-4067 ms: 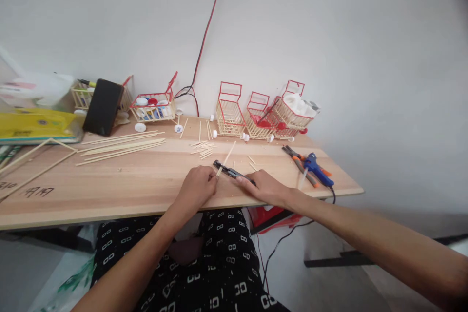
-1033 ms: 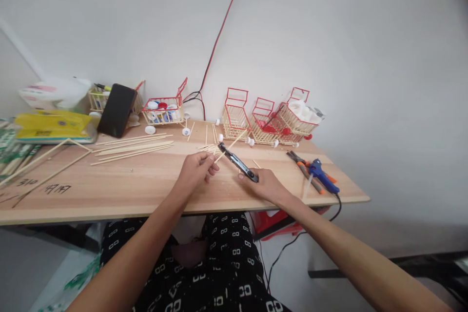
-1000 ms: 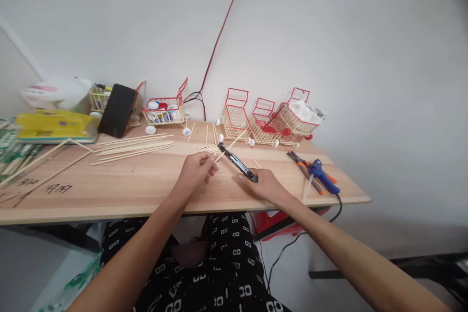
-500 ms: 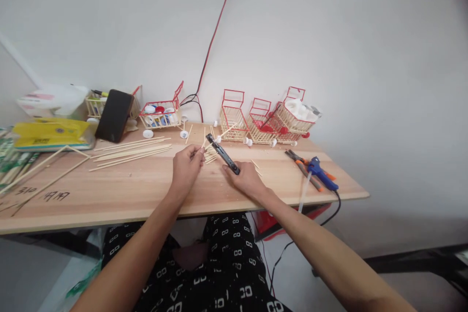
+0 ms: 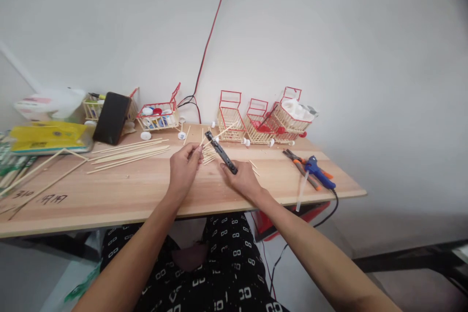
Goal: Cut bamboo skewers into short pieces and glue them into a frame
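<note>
My left hand [image 5: 185,165] pinches a thin wooden stick [image 5: 225,130] between thumb and fingertips. The stick slants up to the right, passing the head of a black clipper-like tool [image 5: 224,156]. My right hand [image 5: 244,178] is wrapped round the lower end of this tool. Whether its jaws touch the stick I cannot tell. Just beyond and below the tool's head lie short cut sticks [image 5: 209,155], partly hidden by my hands. Long loose sticks [image 5: 129,152] lie on the wooden table [image 5: 146,202] to the left of my left hand.
Along the wall stand small stick-built carts, including one with bottle caps [image 5: 158,118] and one with white items [image 5: 294,113]. A phone [image 5: 112,118] leans at left beside a yellow pack [image 5: 49,137]. Orange-handled pliers [image 5: 302,168] and a blue glue gun [image 5: 319,174] lie right.
The whole view has shifted slightly. My hands, the stick and the black tool keep nearly the same positions relative to each other.
</note>
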Available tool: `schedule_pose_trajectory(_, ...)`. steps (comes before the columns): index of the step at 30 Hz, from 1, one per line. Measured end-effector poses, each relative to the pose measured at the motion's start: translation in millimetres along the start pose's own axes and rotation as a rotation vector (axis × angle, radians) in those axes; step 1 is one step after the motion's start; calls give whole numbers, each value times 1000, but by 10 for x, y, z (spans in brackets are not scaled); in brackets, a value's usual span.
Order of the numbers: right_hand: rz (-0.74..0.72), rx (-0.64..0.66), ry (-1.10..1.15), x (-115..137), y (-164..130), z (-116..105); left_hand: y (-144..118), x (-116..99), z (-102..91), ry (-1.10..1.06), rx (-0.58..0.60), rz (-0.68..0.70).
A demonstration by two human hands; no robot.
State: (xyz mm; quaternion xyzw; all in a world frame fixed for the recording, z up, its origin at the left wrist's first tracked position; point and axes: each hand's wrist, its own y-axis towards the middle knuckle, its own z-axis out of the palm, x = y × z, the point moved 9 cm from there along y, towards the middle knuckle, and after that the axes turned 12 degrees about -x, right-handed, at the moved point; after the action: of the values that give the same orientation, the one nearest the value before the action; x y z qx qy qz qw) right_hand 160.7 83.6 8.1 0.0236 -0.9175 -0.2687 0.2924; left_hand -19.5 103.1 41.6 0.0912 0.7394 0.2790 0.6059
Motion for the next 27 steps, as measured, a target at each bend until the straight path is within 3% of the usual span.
schedule_pose_trajectory(6, 0, 63, -13, 48, 6, -5, -17, -104, -48, 151, -43, 139)
schedule_pose_trajectory(12, 18, 177, 45, 77, -8, -13, -28, -124, -53, 203, -56, 169)
schedule_pose_trajectory(16, 58, 132, 40, -7, -37, -34, -46, -79, 15, 231, -17, 162)
schedule_pose_trajectory(27, 8, 57, 16, -35, -22, -32, -95, -180, 126, 372, -2, 324)
